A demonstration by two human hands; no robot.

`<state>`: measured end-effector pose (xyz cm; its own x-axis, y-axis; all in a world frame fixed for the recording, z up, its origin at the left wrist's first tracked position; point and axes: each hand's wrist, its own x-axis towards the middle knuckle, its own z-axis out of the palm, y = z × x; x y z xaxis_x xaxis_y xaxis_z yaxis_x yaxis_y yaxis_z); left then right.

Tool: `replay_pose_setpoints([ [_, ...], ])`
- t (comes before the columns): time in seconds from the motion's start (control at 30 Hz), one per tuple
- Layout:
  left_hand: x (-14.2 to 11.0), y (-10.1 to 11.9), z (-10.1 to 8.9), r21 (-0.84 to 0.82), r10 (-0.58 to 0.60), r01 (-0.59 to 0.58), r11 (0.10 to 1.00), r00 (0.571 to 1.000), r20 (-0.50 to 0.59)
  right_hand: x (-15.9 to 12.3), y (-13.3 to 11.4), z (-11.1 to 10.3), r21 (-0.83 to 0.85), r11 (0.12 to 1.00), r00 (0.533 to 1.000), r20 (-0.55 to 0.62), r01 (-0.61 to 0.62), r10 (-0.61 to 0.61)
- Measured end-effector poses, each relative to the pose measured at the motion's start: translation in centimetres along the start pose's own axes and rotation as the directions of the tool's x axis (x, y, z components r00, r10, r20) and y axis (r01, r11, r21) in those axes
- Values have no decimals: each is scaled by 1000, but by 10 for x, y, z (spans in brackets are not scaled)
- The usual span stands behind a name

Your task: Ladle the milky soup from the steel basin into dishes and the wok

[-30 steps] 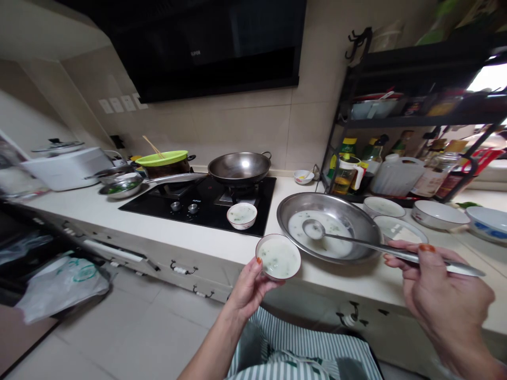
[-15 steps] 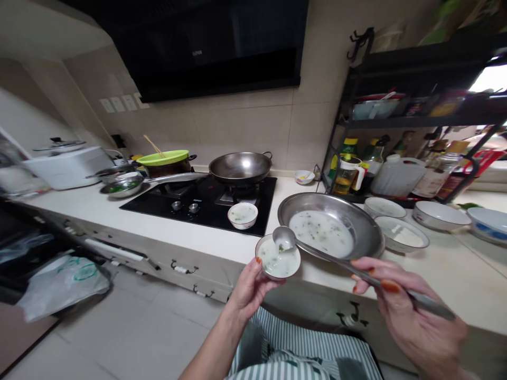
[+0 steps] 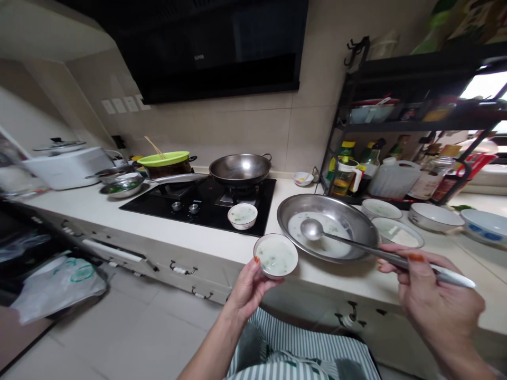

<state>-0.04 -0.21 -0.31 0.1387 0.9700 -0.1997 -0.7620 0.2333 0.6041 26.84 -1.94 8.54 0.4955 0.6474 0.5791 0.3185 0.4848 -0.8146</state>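
My left hand [image 3: 253, 287] grips a small bowl [image 3: 276, 255] of white soup with green bits, held just off the counter's front edge. My right hand [image 3: 430, 287] is closed around the handle of a metal ladle [image 3: 311, 229]. The ladle's bowl hangs over a wide steel basin [image 3: 358, 219], above the same white soup [image 3: 332, 228] in it. Another filled bowl [image 3: 242, 216] rests on the front of the black stove, left of the basin.
A wok [image 3: 240, 169] sits on the black gas stove [image 3: 166, 203]. Several bowls, among them a white one [image 3: 435, 217], line the counter to the right, below a black rack [image 3: 415, 125] of bottles. A lime-green basin [image 3: 164, 158] with chopsticks tops a pot behind the stove's left side.
The ladle has moved right, from over the hand-held bowl to above the steel basin, and my right hand has shifted right with it. My left hand and its bowl have barely moved.
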Motion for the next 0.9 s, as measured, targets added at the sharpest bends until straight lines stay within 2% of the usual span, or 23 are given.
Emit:
replay_pose_setpoints([
  [0.13,1,0,-1,13,1,-1,1000,1000,-1,13,17,-17,-309,949,997,56,61,-46],
  [0.23,1,-1,-1,14,5,-5,1000,1000,1,14,28,-26,-392,909,988,111,141,-105],
  [0.3,2,-1,-2,12,4,-4,1000,1000,-2,13,31,-28,-373,918,986,142,133,-85],
  [0.37,2,0,-2,12,2,-2,1000,1000,-6,11,31,-27,-342,938,991,133,49,-3],
  [0.5,1,0,-1,19,-1,1,1000,1000,0,9,31,-20,-214,959,981,20,-184,192],
  [0.57,0,1,-1,25,0,0,1000,1000,12,10,33,-17,-113,962,968,-44,-250,246],
  [0.67,0,0,-2,33,4,-5,999,1000,16,10,35,-15,-39,964,961,-98,-265,260],
  [0.9,1,-1,-3,18,-3,2,1000,1000,25,11,30,-13,40,950,939,-145,-308,311],
])
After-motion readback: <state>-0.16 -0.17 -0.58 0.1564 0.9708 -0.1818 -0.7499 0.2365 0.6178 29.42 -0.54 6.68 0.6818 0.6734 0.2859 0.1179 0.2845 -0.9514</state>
